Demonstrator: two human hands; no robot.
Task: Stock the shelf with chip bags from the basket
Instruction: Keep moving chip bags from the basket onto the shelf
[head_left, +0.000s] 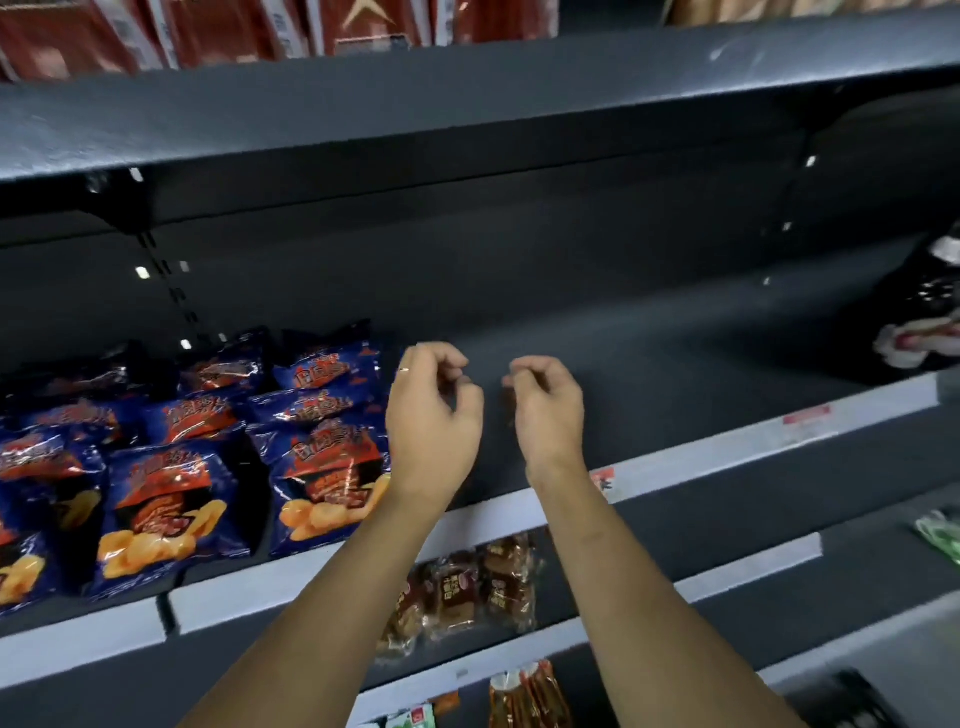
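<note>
Several dark blue chip bags (322, 467) with red and orange print stand in rows on the left part of the dark grey shelf (675, 374). My left hand (431, 421) hovers just right of the rightmost row, fingers loosely curled, holding nothing. My right hand (545, 410) hangs beside it over the bare shelf board, fingers also loosely curled and holding nothing. The two hands are a short gap apart. The basket is out of view.
A white price rail (727, 441) runs along the shelf's front edge. Brown snack packs (467, 587) lie on the shelf below, with orange packs (530, 696) lower still. Red packages (208, 31) fill the shelf above. A dark bag (924, 322) sits at far right.
</note>
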